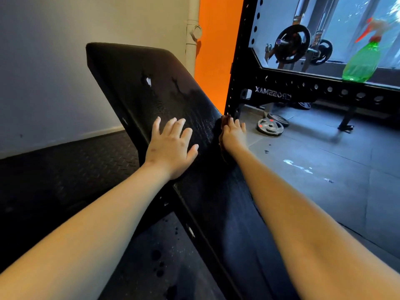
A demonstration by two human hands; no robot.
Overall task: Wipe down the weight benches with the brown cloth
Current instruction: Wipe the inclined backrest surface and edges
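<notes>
A black padded weight bench (138, 83) runs from the bottom of the view up to a raised backrest, whose cover is torn in two spots. My left hand (171, 146) lies flat on the pad's left side with fingers spread and nothing in it. My right hand (234, 135) presses the brown cloth (223, 135) against the bench's right edge. Only a dark strip of the cloth shows beside and under the palm.
A black perforated rack frame (236, 61) stands just right of the bench, close to my right hand. A green spray bottle (361, 61) rests on its crossbar. Weight plates (270, 126) lie on the grey floor behind. A white wall and black rubber mat lie to the left.
</notes>
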